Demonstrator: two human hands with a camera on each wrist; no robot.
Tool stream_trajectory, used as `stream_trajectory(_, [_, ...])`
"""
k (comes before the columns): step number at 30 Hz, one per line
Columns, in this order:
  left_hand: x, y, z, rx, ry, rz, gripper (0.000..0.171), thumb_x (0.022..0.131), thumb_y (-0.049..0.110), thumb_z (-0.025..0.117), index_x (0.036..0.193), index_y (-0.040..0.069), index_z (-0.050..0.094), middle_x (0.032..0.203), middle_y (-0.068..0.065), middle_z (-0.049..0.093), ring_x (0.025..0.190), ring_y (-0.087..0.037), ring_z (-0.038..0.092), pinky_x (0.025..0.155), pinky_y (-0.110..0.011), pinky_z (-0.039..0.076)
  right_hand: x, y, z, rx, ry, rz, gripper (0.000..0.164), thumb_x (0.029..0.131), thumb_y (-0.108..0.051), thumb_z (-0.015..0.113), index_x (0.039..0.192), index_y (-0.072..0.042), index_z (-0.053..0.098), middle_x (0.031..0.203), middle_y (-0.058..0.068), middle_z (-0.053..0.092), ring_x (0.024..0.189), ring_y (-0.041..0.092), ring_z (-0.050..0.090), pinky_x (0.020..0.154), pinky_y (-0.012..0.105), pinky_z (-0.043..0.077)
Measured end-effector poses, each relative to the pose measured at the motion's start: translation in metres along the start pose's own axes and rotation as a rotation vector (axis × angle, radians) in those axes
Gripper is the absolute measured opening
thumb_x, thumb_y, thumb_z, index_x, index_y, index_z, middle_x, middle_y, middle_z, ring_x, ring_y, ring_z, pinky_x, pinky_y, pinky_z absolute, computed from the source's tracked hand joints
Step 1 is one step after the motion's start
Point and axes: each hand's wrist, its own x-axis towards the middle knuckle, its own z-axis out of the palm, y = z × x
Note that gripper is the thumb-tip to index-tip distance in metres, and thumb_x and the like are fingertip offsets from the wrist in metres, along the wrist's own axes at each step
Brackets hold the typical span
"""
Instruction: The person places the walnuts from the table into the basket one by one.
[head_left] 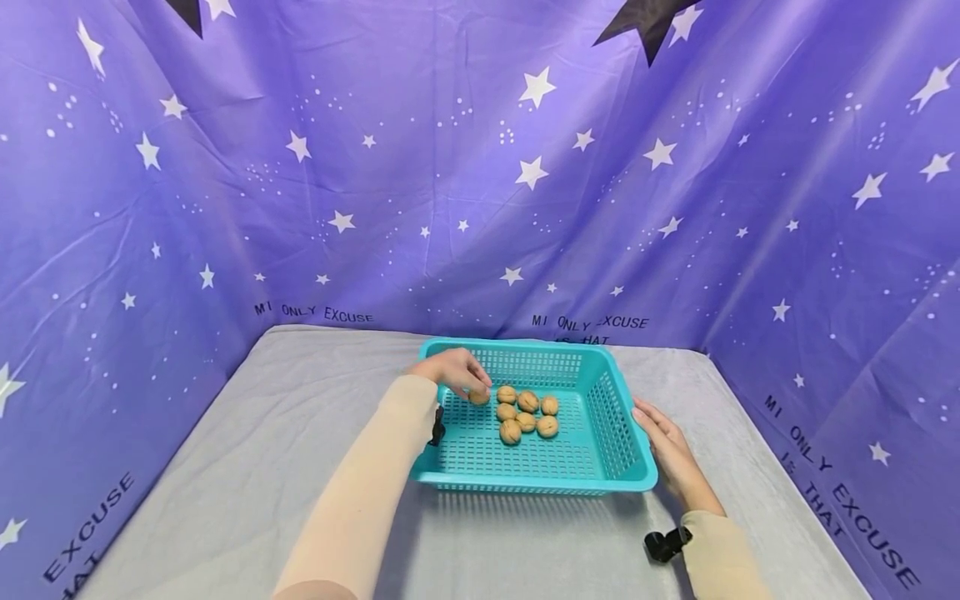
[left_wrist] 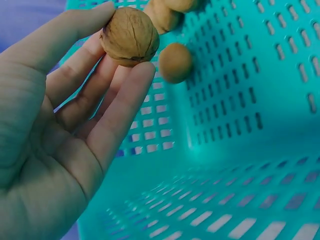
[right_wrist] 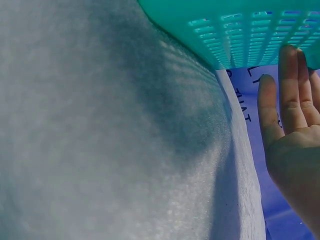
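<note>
My left hand reaches over the left side of a turquoise plastic basket. Between its thumb and fingertips it pinches a walnut, which shows clearly in the left wrist view. Several other walnuts lie grouped on the basket floor, just right of that hand. At the basket's right side is my right hand, its fingers extended along the outer wall. In the right wrist view those straight fingers reach up to the slotted basket wall.
A grey cloth covers the table under the basket. Purple curtains with white stars rise at the back and both sides. A black wrist camera is strapped at the right sleeve.
</note>
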Motion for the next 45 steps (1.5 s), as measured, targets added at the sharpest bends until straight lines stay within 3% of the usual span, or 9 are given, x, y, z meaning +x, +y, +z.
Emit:
stream_trajectory(7, [0.016,-0.008,0.016,0.043,0.01,-0.033,0.022,0.093,0.018,0.075,0.113,0.008,0.075,0.109,0.002,0.069,0.099,-0.014,0.066,0.079,-0.03,0.059,0.0,-0.001,0.0,0.002,0.01,0.001,0.066,0.106,-0.041,0.05,0.155,0.0,0.033,0.121,-0.015,0.057,0.104,0.001,0.061,0.083,0.023,0.054])
stream_trajectory(10, [0.021,-0.013,0.023,0.02,0.013,-0.052,0.022,0.092,0.016,0.076,0.113,0.008,0.075,0.108,0.002,0.07,0.098,-0.015,0.067,0.079,-0.03,0.059,0.0,-0.001,0.001,-0.001,0.003,-0.007,0.066,0.106,-0.04,0.049,0.154,0.001,0.033,0.121,-0.014,0.057,0.104,0.001,0.061,0.083,0.024,0.054])
stream_trajectory(19, [0.018,-0.015,0.028,-0.039,-0.004,-0.056,0.024,0.093,0.011,0.073,0.117,0.007,0.072,0.107,0.001,0.071,0.103,-0.017,0.066,0.085,-0.033,0.058,0.0,-0.001,0.002,0.012,0.003,-0.005,0.064,0.106,-0.038,0.049,0.154,0.001,0.033,0.116,-0.017,0.059,0.102,0.002,0.061,0.082,0.024,0.055])
stream_trajectory(25, [0.009,-0.008,0.019,-0.036,-0.025,-0.006,0.029,0.096,0.01,0.068,0.124,0.004,0.069,0.114,-0.006,0.071,0.105,-0.019,0.066,0.089,-0.038,0.057,0.0,-0.001,0.002,0.014,0.001,-0.002,0.065,0.106,-0.039,0.05,0.154,0.002,0.033,0.116,-0.018,0.059,0.102,0.002,0.062,0.082,0.024,0.055])
stream_trajectory(35, [-0.012,0.001,-0.003,-0.065,0.018,0.067,0.034,0.094,0.011,0.07,0.126,0.002,0.067,0.112,-0.006,0.07,0.109,-0.027,0.065,0.093,-0.048,0.054,0.001,-0.001,-0.003,-0.037,0.001,0.005,0.068,0.105,-0.041,0.052,0.154,0.002,0.033,0.121,-0.01,0.057,0.102,0.003,0.062,0.082,0.025,0.055])
stream_trajectory(45, [-0.04,-0.008,-0.023,-0.008,0.068,0.224,0.033,0.092,0.015,0.075,0.123,0.006,0.07,0.123,-0.014,0.067,0.108,-0.02,0.065,0.086,-0.036,0.057,0.001,-0.004,-0.006,-0.049,-0.052,-0.038,0.062,0.107,-0.035,0.05,0.152,0.004,0.035,0.12,-0.011,0.059,0.102,0.006,0.064,0.083,0.028,0.056])
